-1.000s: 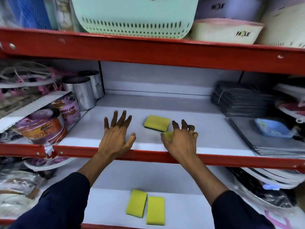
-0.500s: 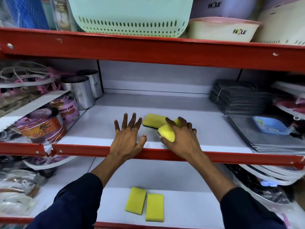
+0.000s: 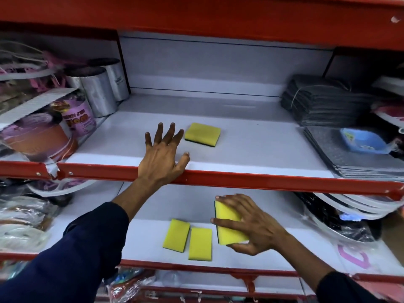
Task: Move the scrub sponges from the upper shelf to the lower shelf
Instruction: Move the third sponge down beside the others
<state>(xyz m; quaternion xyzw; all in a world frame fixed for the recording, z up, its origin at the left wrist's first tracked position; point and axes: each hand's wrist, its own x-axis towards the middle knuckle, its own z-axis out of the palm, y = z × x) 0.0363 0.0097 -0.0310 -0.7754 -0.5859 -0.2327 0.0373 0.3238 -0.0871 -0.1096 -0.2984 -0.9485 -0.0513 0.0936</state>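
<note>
One yellow scrub sponge with a dark green underside (image 3: 202,134) lies on the white upper shelf (image 3: 251,149). My left hand (image 3: 164,154) rests flat and open on that shelf's front edge, just left of the sponge and apart from it. My right hand (image 3: 251,226) grips another yellow sponge (image 3: 229,224), tilted on edge just above the lower shelf (image 3: 142,243). Two yellow sponges (image 3: 176,235) (image 3: 200,243) lie side by side on the lower shelf, left of the held one.
Silver tape rolls (image 3: 101,88) and purple tubs (image 3: 78,119) crowd the upper shelf's left. Stacked grey cloths (image 3: 317,99), grey mats (image 3: 349,158) and a blue dish (image 3: 363,141) fill its right. Red rails (image 3: 262,178) front each shelf. Bagged goods sit at the lower left and right.
My right hand took a sponge off the upper shelf and brought it down over the red rail to the lower shelf. My left hand slid slightly right along the edge. The view tilted down.
</note>
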